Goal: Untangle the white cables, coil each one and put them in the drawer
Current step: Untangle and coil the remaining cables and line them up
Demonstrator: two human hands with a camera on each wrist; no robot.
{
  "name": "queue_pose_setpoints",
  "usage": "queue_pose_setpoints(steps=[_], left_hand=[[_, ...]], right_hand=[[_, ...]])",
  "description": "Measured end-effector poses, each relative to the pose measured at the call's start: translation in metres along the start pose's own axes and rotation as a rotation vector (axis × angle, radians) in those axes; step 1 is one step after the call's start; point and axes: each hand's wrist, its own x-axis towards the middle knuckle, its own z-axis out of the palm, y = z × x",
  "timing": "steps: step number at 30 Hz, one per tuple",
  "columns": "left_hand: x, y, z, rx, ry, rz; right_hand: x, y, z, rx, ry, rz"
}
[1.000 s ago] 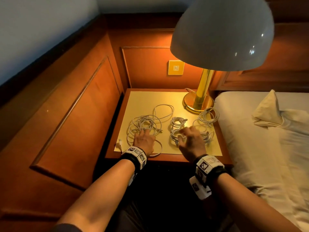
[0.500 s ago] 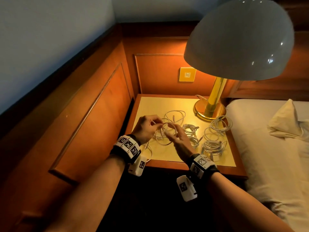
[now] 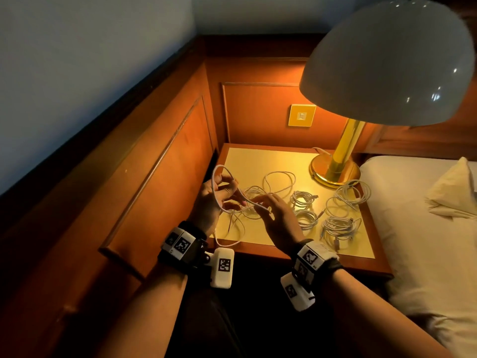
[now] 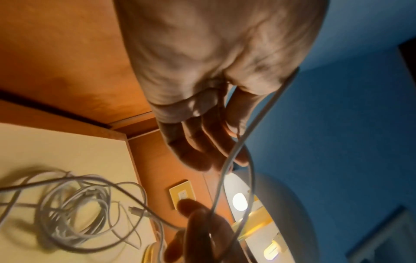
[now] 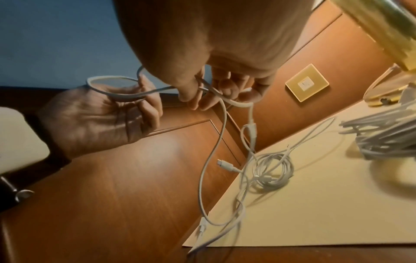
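Note:
Over the left part of the nightstand [image 3: 260, 158], both hands hold one white cable [image 3: 216, 192] lifted out of a loose tangle [image 3: 254, 195]. My left hand [image 3: 227, 188] has its fingers curled through a loop of this cable [image 5: 112, 94]. My right hand [image 3: 263, 205] pinches the same cable [image 5: 225, 103] just to the right of the left hand. From that pinch the cable hangs down to the tangle [image 5: 272, 170], where plug ends show. In the left wrist view the cable [image 4: 236, 156] crosses my fingers [image 4: 198, 142]. No drawer shows in any view.
Several coiled white bundles [image 3: 304, 200] [image 3: 336, 228] [image 3: 352, 193] lie on the right half of the top. A brass lamp base [image 3: 334, 171] stands at the back right under a big white shade [image 3: 387, 63]. Wood panelling borders the left, and a bed [image 3: 426, 228] lies at the right.
Both hands rose off the tabletop and came together over the left tangle. They lifted one cable clear, and my left hand now carries a loop of it.

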Motion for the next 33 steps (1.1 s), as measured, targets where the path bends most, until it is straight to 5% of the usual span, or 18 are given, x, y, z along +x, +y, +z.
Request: queue_pose_setpoints(steps=[6,11,15,22,25,28,33], left_hand=[[-0.028,-0.009,-0.010,0.159,-0.020,0.047],[-0.027,-0.056,-0.010,0.860,-0.101,-0.093],[-0.022,-0.075,0.019,1.065,-0.352,-0.253],[0.013,-0.081,0.020,1.022,0.040,-0.235],[0.027,-0.052,0.016,0.775,0.179,-0.179],[0.034,-0.018,0.012,0.579,0.128,-0.129],[0.005,0.030,0.026,0.408,-0.169,-0.138]], right_hand=[[-0.028,-0.012,-0.038,0.068,0.031,-0.013],[-0.053,-0.005,-0.062,0.148,0.009,0.061],[-0.062,0.001,-0.060,0.230,0.037,0.118],[-0.067,-0.002,-0.072,0.138,0.102,0.175],[-0.071,0.009,-0.076,-0.019,0.045,0.113],[-0.074,0.020,-0.078,-0.187,-0.030,0.004],[-0.084,0.036,-0.081,-0.366,-0.137,-0.182]])
